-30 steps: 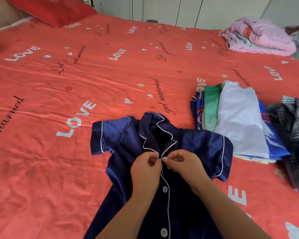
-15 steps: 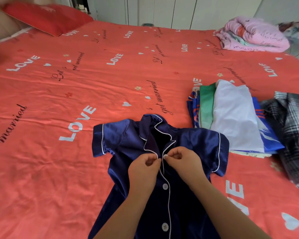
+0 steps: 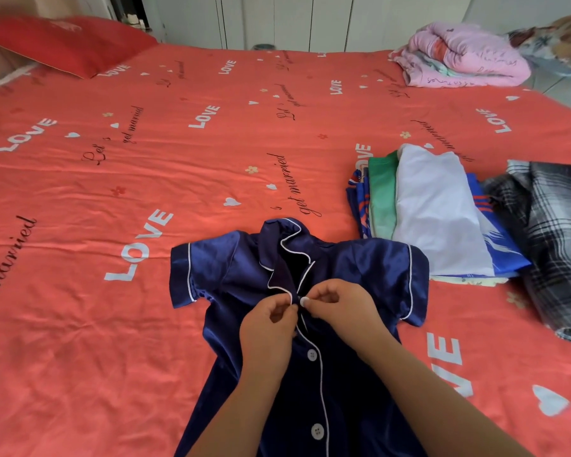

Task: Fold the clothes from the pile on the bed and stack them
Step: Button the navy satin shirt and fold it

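A navy satin pyjama shirt (image 3: pixel 238 268) with white piping lies face up on the red bedspread (image 3: pixel 112 291), collar away from me, short sleeves spread. My left hand (image 3: pixel 267 324) and my right hand (image 3: pixel 340 305) pinch the two front edges together at the top button, just below the collar. Two white buttons show closed lower down. To the right sits a stack of folded clothes (image 3: pixel 439 212), white on top over green and blue. A grey plaid garment (image 3: pixel 557 232) lies unfolded beside the stack.
A red pillow (image 3: pixel 66 44) lies at the far left corner. A rolled pink blanket (image 3: pixel 462 57) sits at the far right corner. White cupboard doors stand behind the bed. The bed's right edge runs near the plaid garment.
Both hands stay pinched at the shirt's top button with small finger movements. The view has tilted slightly, so the shirt sits a little higher in frame.
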### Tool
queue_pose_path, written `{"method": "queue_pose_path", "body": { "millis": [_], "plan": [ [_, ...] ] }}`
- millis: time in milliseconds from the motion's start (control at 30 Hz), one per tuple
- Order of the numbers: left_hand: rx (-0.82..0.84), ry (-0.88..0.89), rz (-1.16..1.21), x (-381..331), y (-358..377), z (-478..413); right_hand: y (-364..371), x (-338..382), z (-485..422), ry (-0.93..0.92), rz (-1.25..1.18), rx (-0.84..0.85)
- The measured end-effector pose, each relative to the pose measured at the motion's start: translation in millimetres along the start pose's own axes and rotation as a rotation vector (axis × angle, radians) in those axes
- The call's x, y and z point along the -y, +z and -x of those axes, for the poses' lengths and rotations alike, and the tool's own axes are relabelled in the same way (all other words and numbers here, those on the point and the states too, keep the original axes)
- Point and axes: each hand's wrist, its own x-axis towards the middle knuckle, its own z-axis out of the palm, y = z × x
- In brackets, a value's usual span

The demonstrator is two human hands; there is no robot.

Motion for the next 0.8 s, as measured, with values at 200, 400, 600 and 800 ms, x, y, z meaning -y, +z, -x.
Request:
{"method": "queue_pose_path", "body": {
  "millis": [200,400,600,800],
  "plan": [
    [0.065,0.01,-0.065,4,-3,-3,1,-2,0,0.01,0.017,0.039],
    [0.245,-0.042,0.02,-2,-9,-14,-2,-5,-3,0.015,-0.089,0.114],
    [0.302,-0.053,0.029,-7,-7,-21,-1,-10,-5,0.071,-0.161,0.119],
    [0.181,0.131,-0.179,-4,2,-15,1,-12,-5,0.089,-0.189,0.029]
  ]
}}
